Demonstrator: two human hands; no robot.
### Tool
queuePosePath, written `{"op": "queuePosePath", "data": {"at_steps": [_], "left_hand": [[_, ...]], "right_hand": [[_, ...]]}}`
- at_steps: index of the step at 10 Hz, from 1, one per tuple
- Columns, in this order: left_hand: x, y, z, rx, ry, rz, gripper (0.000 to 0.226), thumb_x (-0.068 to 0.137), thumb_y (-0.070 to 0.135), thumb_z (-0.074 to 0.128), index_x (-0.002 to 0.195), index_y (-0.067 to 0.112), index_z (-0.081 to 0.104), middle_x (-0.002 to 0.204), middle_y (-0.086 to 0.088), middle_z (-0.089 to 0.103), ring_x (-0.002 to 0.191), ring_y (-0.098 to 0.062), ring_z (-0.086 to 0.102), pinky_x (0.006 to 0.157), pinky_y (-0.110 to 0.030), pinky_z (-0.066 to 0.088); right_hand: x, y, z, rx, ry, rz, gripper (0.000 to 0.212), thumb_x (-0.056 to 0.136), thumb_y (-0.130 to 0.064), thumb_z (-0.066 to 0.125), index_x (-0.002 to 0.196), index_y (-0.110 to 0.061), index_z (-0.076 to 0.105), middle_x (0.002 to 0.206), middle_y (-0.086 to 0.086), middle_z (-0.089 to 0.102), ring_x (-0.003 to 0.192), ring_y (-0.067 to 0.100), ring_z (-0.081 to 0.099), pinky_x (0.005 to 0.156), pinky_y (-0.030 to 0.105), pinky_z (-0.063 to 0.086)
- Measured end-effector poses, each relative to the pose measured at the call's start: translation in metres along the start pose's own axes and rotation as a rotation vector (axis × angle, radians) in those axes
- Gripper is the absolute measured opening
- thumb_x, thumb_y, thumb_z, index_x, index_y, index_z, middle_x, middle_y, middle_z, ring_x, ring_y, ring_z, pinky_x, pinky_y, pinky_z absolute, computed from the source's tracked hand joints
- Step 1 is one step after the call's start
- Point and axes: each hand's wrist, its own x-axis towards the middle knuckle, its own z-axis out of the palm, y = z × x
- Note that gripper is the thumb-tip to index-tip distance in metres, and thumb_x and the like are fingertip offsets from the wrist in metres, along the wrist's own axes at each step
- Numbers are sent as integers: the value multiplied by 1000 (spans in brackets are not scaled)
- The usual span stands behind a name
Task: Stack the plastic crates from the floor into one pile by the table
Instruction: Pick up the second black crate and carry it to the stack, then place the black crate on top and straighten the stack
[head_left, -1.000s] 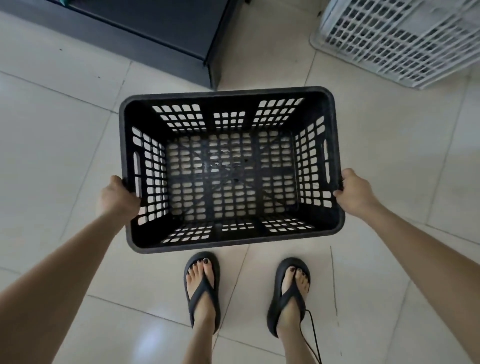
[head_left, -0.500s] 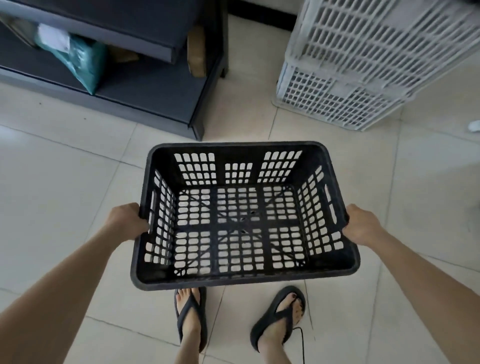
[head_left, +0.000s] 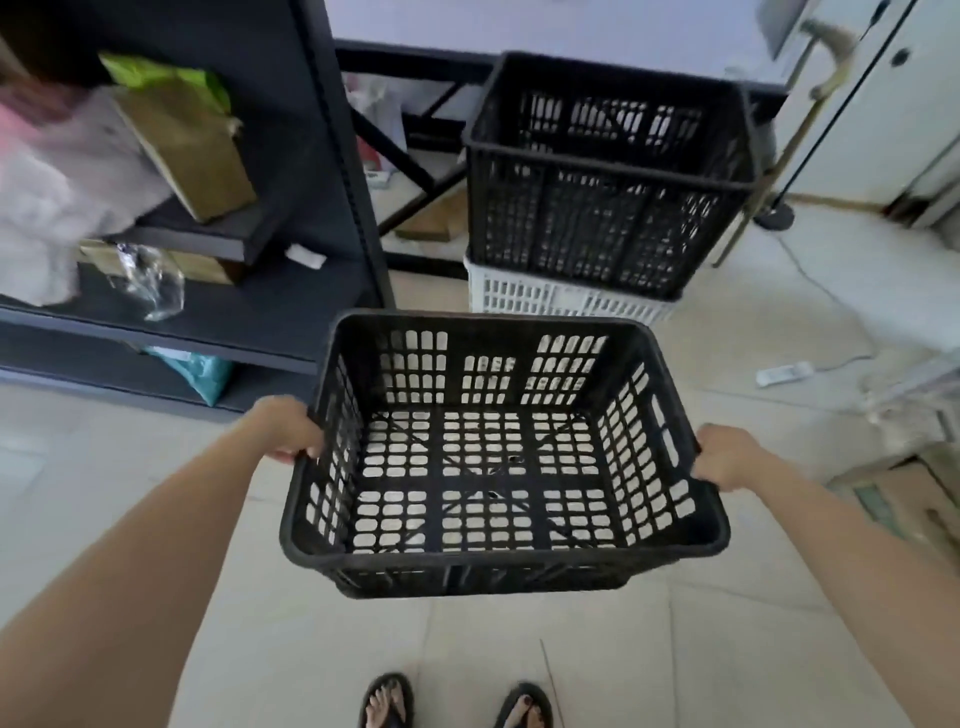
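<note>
I hold an empty black plastic crate (head_left: 498, 558) level in the air in front of me, above the tiled floor. My left hand (head_left: 291, 431) grips its left rim and my right hand (head_left: 724, 460) grips its right rim. Straight ahead stands a pile: a black crate (head_left: 605, 208) sitting on a white crate (head_left: 561, 301), next to a dark table frame (head_left: 410, 57). The held crate is nearer to me than the pile and does not touch it.
A dark shelving unit (head_left: 332, 156) with bags and boxes fills the left. A white door (head_left: 883, 104) and a floor-stand pole (head_left: 774, 156) are at the right rear. A power strip with cable (head_left: 784, 374) and flat cardboard (head_left: 904, 493) lie on the floor at right.
My view has lifted from the floor toward the pile. The black crate stays in both hands and has come closer to the stacked crates. The black crate atop the white one is now visible.
</note>
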Motion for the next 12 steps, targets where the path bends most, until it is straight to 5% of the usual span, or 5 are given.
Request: {"op": "queuePosePath", "data": {"at_steps": [3, 6, 8, 10, 12], "left_hand": [[-23, 104, -168, -78, 29, 121, 19, 81, 9, 68, 96, -2, 63, 78, -25, 55, 72, -24, 65, 44, -22, 48], [-49, 154, -359, -131, 10, 157, 18, 75, 6, 74, 75, 9, 56, 60, -4, 51, 52, -17, 47, 49, -26, 45], [-49, 186, -438, -245, 60, 205, 36, 69, 9, 77, 102, 6, 62, 101, -16, 58, 94, -26, 53, 100, -39, 40], [-69, 247, -468, -250, 92, 220, 35, 80, 7, 68, 113, -2, 61, 115, -22, 57, 108, -30, 50, 114, -46, 32], [-55, 311, -471, -293, 168, 199, 11, 87, -2, 52, 80, -8, 59, 65, -22, 65, 44, -26, 62, 43, -22, 53]], "right_hand": [[-22, 28, -186, 112, 30, -6, 30, 80, -6, 65, 55, -10, 49, 56, 3, 52, 50, 12, 47, 42, 18, 35], [-68, 32, -391, 385, -52, 24, 13, 82, -4, 66, 74, -12, 59, 58, 0, 63, 55, 13, 57, 54, 21, 44], [-80, 28, -473, 404, 48, 36, 8, 87, -2, 59, 85, -7, 64, 60, 2, 64, 51, 13, 55, 57, 22, 49], [-61, 47, -543, 373, 82, 25, 8, 84, -1, 63, 84, -9, 65, 59, 1, 66, 54, 12, 58, 57, 22, 50], [-14, 69, -598, 321, 171, 46, 7, 81, -2, 66, 84, -8, 67, 75, 4, 68, 67, 16, 62, 56, 22, 50]]}}
